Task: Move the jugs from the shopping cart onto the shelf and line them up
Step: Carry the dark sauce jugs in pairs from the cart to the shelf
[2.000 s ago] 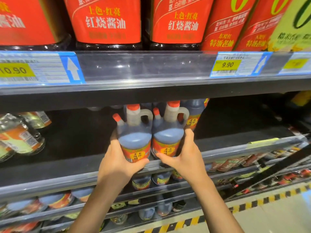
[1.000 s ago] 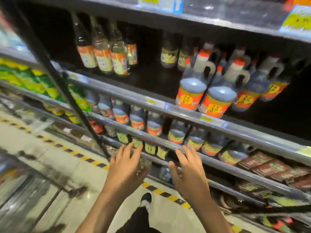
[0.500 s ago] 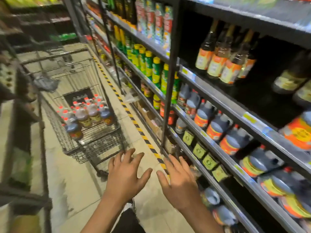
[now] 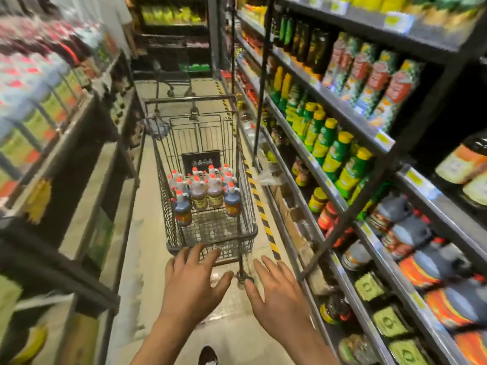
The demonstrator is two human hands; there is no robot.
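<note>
A wire shopping cart (image 4: 210, 241) stands in the aisle straight ahead. Several dark jugs (image 4: 208, 191) with orange caps and orange labels stand upright in its far half. My left hand (image 4: 193, 283) hovers with spread fingers just before the cart's near rim, holding nothing. My right hand (image 4: 276, 293) is beside it, fingers straight, also empty, just right of the cart's front wheel. The shelf (image 4: 411, 259) on my right carries matching dark jugs (image 4: 411, 230) in rows.
Shelving (image 4: 66, 196) lines the left side of the narrow aisle too. A yellow-and-black floor stripe (image 4: 261, 206) runs between cart and right shelf. Green bottles (image 4: 332, 151) and jars fill the right shelves farther along. A black upright post (image 4: 261, 83) stands near the cart.
My view swung left from the shelf with the two placed jugs to the aisle. Both hands let go of those jugs, came down empty and now reach toward the cart, which appears closer.
</note>
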